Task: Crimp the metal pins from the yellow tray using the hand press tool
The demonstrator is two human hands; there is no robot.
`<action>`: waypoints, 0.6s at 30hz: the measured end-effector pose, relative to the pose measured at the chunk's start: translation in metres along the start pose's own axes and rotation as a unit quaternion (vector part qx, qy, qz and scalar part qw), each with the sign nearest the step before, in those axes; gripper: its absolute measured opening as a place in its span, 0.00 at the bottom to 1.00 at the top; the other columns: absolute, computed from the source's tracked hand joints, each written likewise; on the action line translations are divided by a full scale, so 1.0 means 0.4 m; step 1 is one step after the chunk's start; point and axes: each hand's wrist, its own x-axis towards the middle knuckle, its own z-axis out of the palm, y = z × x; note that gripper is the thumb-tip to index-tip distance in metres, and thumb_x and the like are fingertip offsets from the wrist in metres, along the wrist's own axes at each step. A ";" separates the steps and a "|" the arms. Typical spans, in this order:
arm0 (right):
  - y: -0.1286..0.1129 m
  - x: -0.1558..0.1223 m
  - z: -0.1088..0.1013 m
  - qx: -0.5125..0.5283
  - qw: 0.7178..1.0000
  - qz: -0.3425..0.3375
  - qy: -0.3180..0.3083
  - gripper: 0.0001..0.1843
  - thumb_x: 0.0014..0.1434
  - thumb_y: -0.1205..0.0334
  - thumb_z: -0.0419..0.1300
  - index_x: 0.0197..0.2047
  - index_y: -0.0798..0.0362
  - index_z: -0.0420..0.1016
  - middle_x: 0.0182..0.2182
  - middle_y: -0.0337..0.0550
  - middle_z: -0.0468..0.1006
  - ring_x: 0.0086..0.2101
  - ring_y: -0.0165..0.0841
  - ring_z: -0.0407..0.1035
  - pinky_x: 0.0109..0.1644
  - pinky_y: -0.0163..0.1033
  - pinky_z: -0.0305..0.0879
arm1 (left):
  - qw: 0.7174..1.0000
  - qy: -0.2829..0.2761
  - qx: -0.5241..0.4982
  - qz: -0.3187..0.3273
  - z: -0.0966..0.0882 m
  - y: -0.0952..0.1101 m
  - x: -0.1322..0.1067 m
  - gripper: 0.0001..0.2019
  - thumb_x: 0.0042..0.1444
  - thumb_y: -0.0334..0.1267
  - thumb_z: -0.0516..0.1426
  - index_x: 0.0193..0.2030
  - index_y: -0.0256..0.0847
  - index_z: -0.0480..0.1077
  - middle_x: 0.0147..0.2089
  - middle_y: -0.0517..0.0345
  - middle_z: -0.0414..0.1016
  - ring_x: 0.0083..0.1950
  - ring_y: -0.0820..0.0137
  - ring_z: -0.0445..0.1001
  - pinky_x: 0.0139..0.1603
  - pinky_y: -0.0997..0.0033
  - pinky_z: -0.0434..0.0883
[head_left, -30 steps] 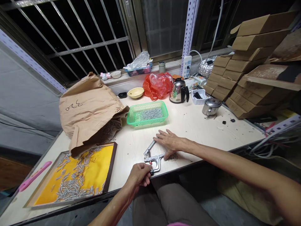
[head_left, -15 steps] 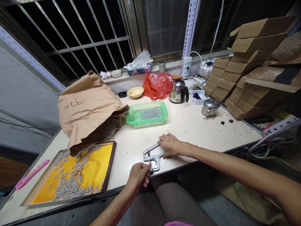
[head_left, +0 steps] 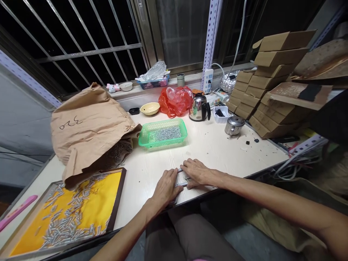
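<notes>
At the near edge of the counter (head_left: 223,145), no longer pinching the head of the pliers (head_left: 181,179) with the left hand (head_left: 166,187) but laying it flat beside the right hand (head_left: 196,172), with both spread and pressing on the nearly hidden tool.

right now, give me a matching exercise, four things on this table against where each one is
1 green basket
2 paper sack
3 kettle
4 hand tool

a under the left hand and right hand
b beside the red bag
c in the middle, holding small metal pieces
d on its side, mouth over the yellow tray

Pairs: 1-c, 2-d, 3-b, 4-a
</notes>
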 end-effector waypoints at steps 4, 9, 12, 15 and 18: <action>0.000 -0.008 -0.014 -0.018 1.000 0.008 -0.010 0.25 0.46 0.52 0.68 0.42 0.59 0.71 0.41 0.52 0.71 0.43 0.42 0.63 0.43 0.42 0.60 | 0.999 -0.022 0.040 0.005 -0.020 0.013 0.010 0.26 0.53 0.42 0.57 0.58 0.37 0.58 0.51 0.47 0.67 0.52 0.58 0.63 0.52 0.59 0.65; -0.011 -0.014 -0.004 -0.016 1.000 0.015 0.002 0.15 0.51 0.56 0.66 0.37 0.59 0.73 0.37 0.50 0.74 0.42 0.40 0.66 0.44 0.40 0.58 | 0.996 -0.046 0.079 0.019 -0.025 0.029 0.018 0.12 0.55 0.39 0.55 0.46 0.41 0.66 0.44 0.52 0.68 0.47 0.61 0.65 0.43 0.65 0.66; -0.012 -0.015 0.017 -0.001 1.000 0.023 0.004 0.10 0.55 0.60 0.63 0.36 0.58 0.73 0.36 0.49 0.75 0.40 0.39 0.67 0.42 0.39 0.58 | 0.996 -0.036 0.083 0.024 -0.014 0.032 0.014 0.08 0.57 0.38 0.53 0.43 0.41 0.67 0.41 0.53 0.69 0.45 0.62 0.65 0.40 0.66 0.66; -0.011 -0.012 0.034 0.010 1.000 0.023 -0.001 0.06 0.58 0.63 0.58 0.35 0.57 0.73 0.34 0.48 0.75 0.38 0.37 0.69 0.38 0.38 0.57 | 0.995 -0.033 0.088 0.017 -0.008 0.038 0.013 0.06 0.59 0.37 0.51 0.39 0.40 0.68 0.39 0.53 0.69 0.44 0.63 0.65 0.39 0.66 0.66; -0.013 -0.012 0.031 0.010 1.000 0.020 -0.007 0.06 0.59 0.64 0.57 0.34 0.56 0.74 0.32 0.47 0.75 0.36 0.36 0.69 0.36 0.37 0.56 | 0.995 -0.030 0.093 0.014 -0.013 0.044 0.016 0.07 0.59 0.37 0.51 0.36 0.39 0.68 0.38 0.53 0.70 0.43 0.63 0.66 0.39 0.66 0.67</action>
